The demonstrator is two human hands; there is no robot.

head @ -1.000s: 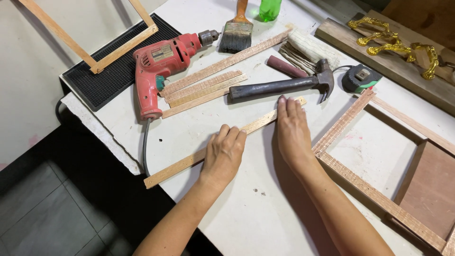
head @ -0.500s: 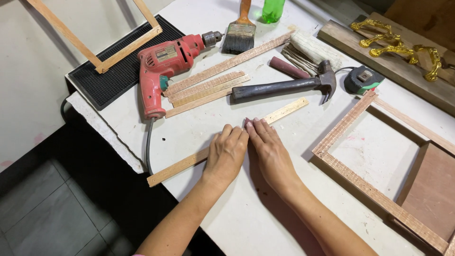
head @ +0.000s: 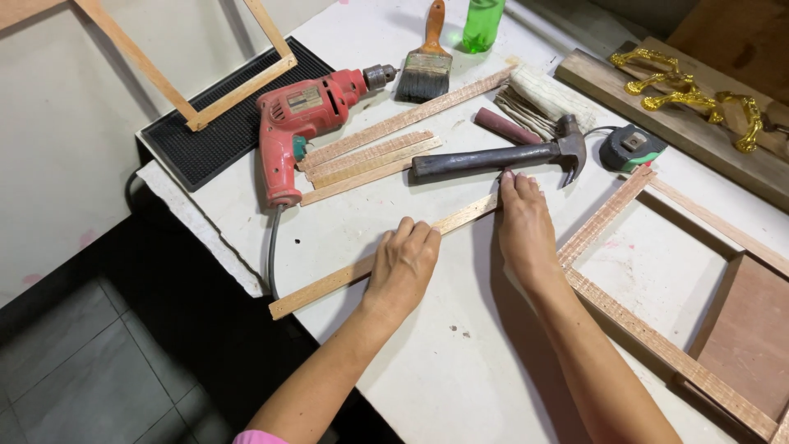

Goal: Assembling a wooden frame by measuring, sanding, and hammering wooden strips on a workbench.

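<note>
— Hands on what?
— Head view: left hand (head: 404,265) and right hand (head: 524,226) lie flat, fingers extended, pressing a thin wood strip (head: 329,284) onto the white worktop (head: 460,370), gripping nothing.
— Nearby?
— Hammer (head: 493,158) just beyond; red drill (head: 300,123) further left.

The red drill (head: 304,123) lying at the table's upper left carries a small, pale rectangular label (head: 304,100) on the side of its body, its print too small to tell. The tape measure (head: 629,148), dark with green trim, beside the hammer's head, has a small grey square plate (head: 635,141) on its top face; no packages, signs or screens show
</note>
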